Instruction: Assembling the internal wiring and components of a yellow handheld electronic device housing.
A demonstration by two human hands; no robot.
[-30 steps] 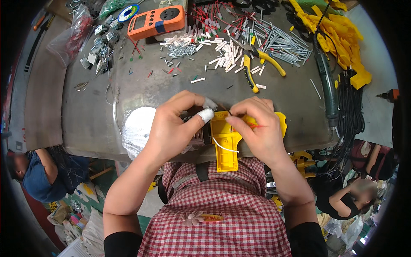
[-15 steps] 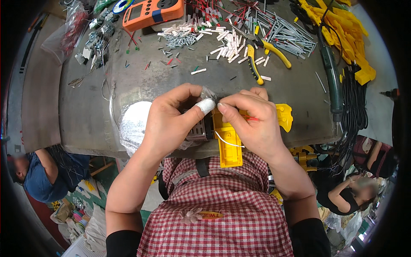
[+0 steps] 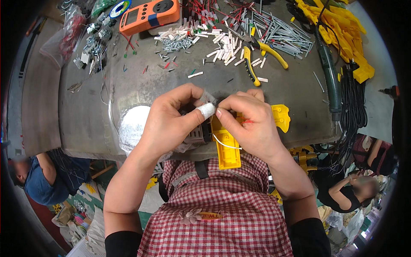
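Note:
My left hand [image 3: 173, 113], its thumb and a finger wrapped in white tape, is closed in a pinch. Fingertip to fingertip with it, my right hand [image 3: 252, 115] pinches too; whatever lies between them is too small to make out. Below the hands, at the table's front edge, is a yellow plastic housing [image 3: 228, 154] with an open, ribbed inside. A white wire [image 3: 224, 144] curves across it toward my right palm, and a short red wire [image 3: 248, 121] shows by my right fingers. A slotted metal part [image 3: 197, 135], partly covered by my left hand, adjoins the housing.
A round white thing in clear plastic [image 3: 133, 126] lies left of my left hand. Beyond the hands are yellow-handled pliers [image 3: 249, 66], loose screws [image 3: 177, 43], metal rods [image 3: 291, 36] and an orange meter [image 3: 150, 16]. A dark green corded tool [image 3: 329, 77] lies at right.
The hands stay pinched together, with only a slight shift of the fingers. The whole view has shifted a little; nothing is visibly taken up or let go.

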